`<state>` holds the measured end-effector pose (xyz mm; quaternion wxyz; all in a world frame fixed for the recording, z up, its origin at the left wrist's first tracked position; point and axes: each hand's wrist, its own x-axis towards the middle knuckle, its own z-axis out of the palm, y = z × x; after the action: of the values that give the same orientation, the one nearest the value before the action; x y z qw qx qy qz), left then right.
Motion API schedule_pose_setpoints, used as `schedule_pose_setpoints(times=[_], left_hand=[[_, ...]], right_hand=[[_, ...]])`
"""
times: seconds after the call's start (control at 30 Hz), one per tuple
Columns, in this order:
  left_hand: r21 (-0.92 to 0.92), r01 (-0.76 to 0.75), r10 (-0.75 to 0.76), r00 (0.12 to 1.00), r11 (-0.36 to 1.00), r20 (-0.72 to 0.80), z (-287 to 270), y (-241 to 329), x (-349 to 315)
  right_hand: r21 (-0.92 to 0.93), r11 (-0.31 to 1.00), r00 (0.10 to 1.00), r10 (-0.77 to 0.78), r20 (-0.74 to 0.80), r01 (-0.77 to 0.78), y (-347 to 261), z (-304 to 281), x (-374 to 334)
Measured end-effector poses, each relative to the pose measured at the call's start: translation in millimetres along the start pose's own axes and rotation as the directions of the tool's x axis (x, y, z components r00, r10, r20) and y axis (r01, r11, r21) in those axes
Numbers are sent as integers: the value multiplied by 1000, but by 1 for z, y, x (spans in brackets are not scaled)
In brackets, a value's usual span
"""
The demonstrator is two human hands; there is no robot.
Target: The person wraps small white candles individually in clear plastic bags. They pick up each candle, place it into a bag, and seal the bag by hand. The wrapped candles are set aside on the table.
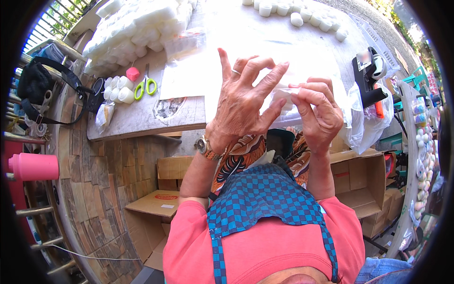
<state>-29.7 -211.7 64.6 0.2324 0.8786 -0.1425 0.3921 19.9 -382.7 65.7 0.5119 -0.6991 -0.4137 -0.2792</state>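
Observation:
Both my hands are raised over the near edge of the work table [137,115]. A thin clear plastic bag [285,94] hangs between them, with whitish shapes showing through that glare makes hard to read. My right hand [320,112] pinches the bag's edge between thumb and fingertips. My left hand [243,97] has its fingers spread apart, and its thumb lies close against the bag; whether it touches is unclear. Below them is a bright white sheet [184,78], washed out by sunlight. Left of it lie scissors [145,87] with lime-green handles.
Plastic-wrapped white cups [142,31] are piled at the back left; several loose ones [312,18] line the far side. Small white containers [118,90] and a pink faceted object [133,73] sit near the scissors. A black tape dispenser [368,78] stands right, above a plastic bag [362,120]. Cardboard boxes [357,182] are below.

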Motion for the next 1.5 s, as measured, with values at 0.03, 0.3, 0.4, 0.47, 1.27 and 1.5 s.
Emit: schedule_pose_setpoints(times=[0.03, 0.3, 0.4, 0.47, 1.27, 1.5], left_hand=[[-46, 30, -31, 999, 998, -34, 2, 1, -3], [-179, 5, -29, 991, 984, -132, 7, 5, -7], [-235, 0, -36, 988, 972, -149, 9, 3, -6], [-252, 4, -46, 986, 968, -162, 8, 1, -7], [-315, 294, -367, 908, 902, -203, 11, 31, 1], [-340, 396, -455, 883, 853, -116, 8, 36, 11]], right_hand=[[5, 1000, 1000, 9, 0, -9, 0, 0, 1], [-16, 999, 999, -46, 6, 46, 3, -1, -1], [215, 976, 996, -15, -87, 34, 8, 8, -7], [325, 945, 996, 51, -67, -26, 8, 9, -8], [-52, 986, 987, 159, -9, -159, -3, 9, 8], [20, 967, 967, 253, 32, -253, 7, 6, 16]])
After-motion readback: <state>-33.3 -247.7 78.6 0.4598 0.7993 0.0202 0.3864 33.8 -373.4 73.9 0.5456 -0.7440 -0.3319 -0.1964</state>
